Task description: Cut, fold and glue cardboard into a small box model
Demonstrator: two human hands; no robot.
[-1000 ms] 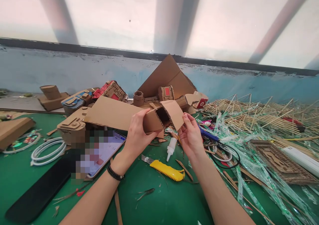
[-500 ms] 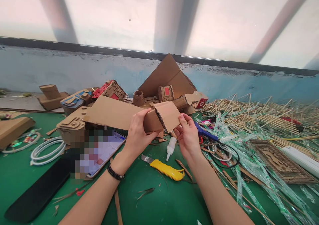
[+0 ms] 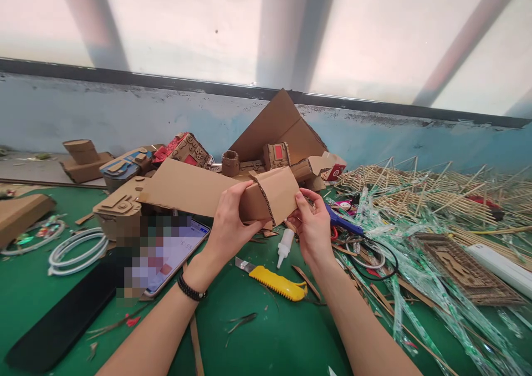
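Observation:
Above the green table I hold a long piece of cardboard that stretches out to the left, bent at its right end. My left hand grips its middle, thumb below and fingers over the top edge. A squarish cardboard flap with a corrugated edge sits at the right end, and my right hand pinches its right edge between thumb and fingers. Whether flap and long piece are one sheet I cannot tell. Under the hands lie a small white glue bottle and a yellow utility knife, blade out to the left.
Left of my arms are a phone, a black strip and a coiled white cable. Cardboard models line the wall. A blue glue gun, plastic strips and wooden sticks crowd the right.
My right hand and the flap's free edge have shifted slightly, the flap now angled a little further down against the cardboard. My left hand keeps its grip, nearly still.

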